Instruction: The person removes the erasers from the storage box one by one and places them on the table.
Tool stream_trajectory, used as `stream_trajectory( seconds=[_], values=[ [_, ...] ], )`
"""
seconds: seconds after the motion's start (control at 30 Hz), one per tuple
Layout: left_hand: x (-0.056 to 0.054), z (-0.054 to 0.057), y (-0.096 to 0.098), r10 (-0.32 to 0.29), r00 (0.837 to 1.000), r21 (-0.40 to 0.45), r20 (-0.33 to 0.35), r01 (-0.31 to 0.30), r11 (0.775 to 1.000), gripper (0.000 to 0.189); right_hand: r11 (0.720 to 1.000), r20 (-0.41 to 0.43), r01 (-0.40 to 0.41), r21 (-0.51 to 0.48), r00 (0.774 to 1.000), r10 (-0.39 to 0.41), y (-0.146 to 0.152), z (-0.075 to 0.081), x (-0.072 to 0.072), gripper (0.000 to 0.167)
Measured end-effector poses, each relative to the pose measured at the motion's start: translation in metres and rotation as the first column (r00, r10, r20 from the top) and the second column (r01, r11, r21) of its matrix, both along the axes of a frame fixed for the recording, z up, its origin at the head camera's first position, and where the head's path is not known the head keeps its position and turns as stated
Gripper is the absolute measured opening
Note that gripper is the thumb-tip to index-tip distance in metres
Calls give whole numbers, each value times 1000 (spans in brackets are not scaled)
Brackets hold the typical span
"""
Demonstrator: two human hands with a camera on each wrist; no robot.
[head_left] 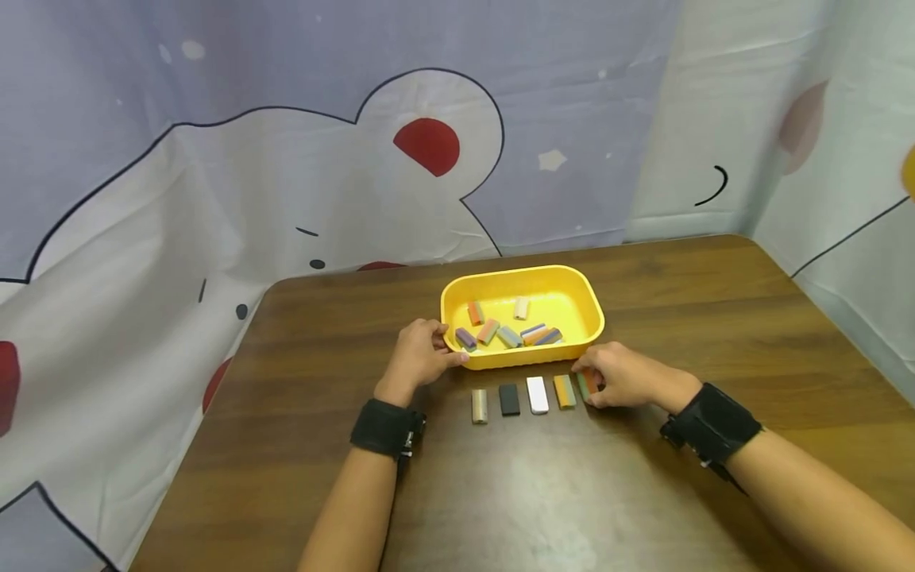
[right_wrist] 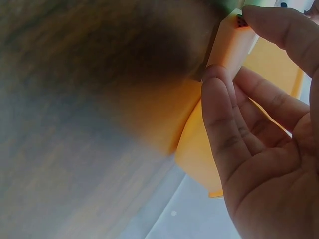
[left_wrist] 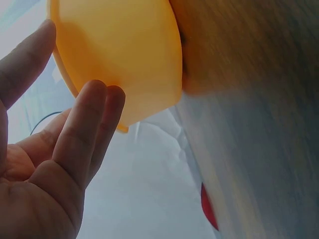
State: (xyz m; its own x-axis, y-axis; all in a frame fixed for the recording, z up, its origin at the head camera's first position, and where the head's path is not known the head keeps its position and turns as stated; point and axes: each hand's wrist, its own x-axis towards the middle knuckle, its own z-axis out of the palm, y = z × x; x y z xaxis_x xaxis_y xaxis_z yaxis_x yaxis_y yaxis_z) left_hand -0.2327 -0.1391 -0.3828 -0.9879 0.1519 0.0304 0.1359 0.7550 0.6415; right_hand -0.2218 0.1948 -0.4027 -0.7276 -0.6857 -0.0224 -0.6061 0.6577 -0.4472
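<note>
My left hand [head_left: 418, 357] holds the near left corner of a yellow plastic tray [head_left: 590, 300], thumb along the front and fingers at the left rim. The left wrist view shows its fingers against the outer wall of the tray [left_wrist: 124, 55]. Between thumb and fingers, my right hand [head_left: 620, 375] pinches a small bevelled orange and green block [right_wrist: 227, 47] just in front of the tray's near right corner. This block is at the right end of a row with a yellow and grey block [head_left: 565, 392], a white one [head_left: 538, 396], a black one [head_left: 510, 400] and a beige one [head_left: 480, 406].
Inside the tray lie several more small blocks, among them a cream one [head_left: 522, 307], a purple one [head_left: 466, 338] and a grey-blue one [head_left: 510, 337]. The brown wooden table [head_left: 343, 334] meets a printed cloth [head_left: 322, 183] at its back and sides.
</note>
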Motion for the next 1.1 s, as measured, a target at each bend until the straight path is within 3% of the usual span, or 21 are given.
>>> stream_trajectory(
  seconds=[0.57, 0.83, 1.1],
  values=[
    [-1, 0, 1, 3, 1000, -1, -6, -3, 1000, 61, 999, 16, -4, 36, 1000, 3, -2, 5, -1, 41],
    [-1, 0, 1, 3, 1000, -3, 7, -3, 1000, 61, 996, -97, -15, 90, 995, 23, -5, 7, 5, 43],
    [0, 0, 1, 6, 1000, 4, 4, -6, 1000, 61, 999, -120, -22, -27, 993, 18, -11, 31, 8, 29]
  ],
)
